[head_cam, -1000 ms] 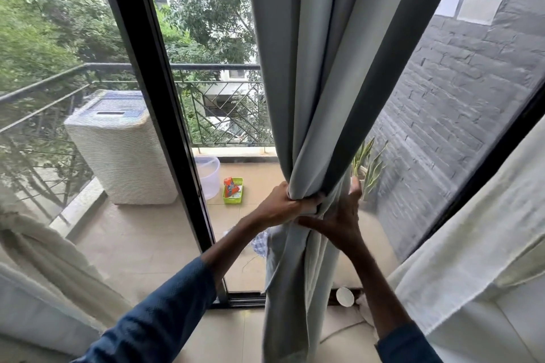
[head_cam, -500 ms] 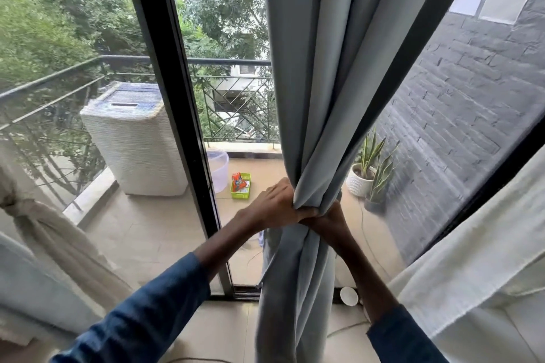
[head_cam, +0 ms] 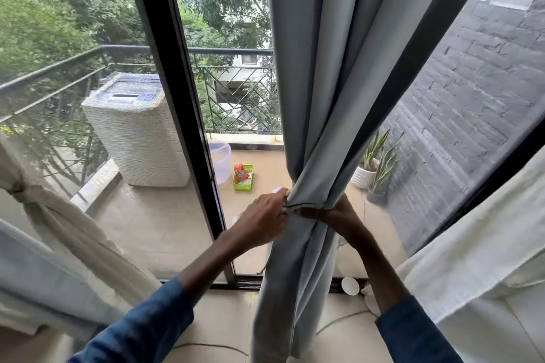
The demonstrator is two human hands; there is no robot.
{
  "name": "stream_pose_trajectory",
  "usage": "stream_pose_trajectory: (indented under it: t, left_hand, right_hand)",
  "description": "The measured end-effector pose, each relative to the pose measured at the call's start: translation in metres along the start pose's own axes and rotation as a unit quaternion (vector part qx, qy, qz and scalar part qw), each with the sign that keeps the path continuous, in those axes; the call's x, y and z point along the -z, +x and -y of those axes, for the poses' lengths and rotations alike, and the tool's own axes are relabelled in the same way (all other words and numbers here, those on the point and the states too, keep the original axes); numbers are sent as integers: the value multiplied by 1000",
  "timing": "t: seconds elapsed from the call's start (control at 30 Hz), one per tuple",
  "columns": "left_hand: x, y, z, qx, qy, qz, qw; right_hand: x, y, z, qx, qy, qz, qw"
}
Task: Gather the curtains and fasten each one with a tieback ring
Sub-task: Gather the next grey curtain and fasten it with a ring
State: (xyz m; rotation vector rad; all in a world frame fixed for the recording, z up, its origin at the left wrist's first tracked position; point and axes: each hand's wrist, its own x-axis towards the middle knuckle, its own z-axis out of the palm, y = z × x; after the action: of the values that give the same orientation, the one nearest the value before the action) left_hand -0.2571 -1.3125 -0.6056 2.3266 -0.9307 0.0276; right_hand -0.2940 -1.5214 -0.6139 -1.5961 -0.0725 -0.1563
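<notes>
A grey curtain hangs in the middle of the glass door, gathered into a narrow waist. My left hand pinches that waist from the left. My right hand wraps it from the right, fingers partly hidden behind the folds. A small pale edge shows between my left fingers; I cannot tell whether it is a tieback ring. At the far left a cream curtain is bunched and bound with a knot. Another cream curtain hangs loose on the right.
A black door frame stands left of the grey curtain. Outside on the balcony are a covered washing machine, a clear tub, a green basket and potted plants. A white cup and a cord lie on the floor.
Both hands closed tighter round the grey curtain's waist, cinching it narrower. The view shifted right, bringing the tied cream curtain at the left into sight.
</notes>
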Motion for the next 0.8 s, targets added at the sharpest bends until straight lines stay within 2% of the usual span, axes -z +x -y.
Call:
stream_pose_trajectory:
  t: [0.2,0.33,0.47,0.57,0.7,0.77,0.8]
  left_hand:
    - [18,-13,26,-79,70,-14,994]
    - [22,-9,34,-75,84,2,994]
    - [22,12,18,-57,61,-25,996]
    - [12,22,-1,-20,68,-55,996]
    - [1,29,-10,5,29,-119,992]
    - [-3,32,-8,7,-31,-98,995]
    - [-6,33,-8,5,-49,-55,997]
  right_hand:
    - [28,13,-4,-48,-46,96,993]
    - [31,18,-1,-104,-88,157,978]
    - [27,17,2,-141,-122,208,960]
    - [27,15,-1,-141,-145,206,957]
    - [34,14,-2,-133,-156,153,967]
    - [35,14,-3,-132,-170,149,965]
    - [35,14,-3,-132,-176,151,964]
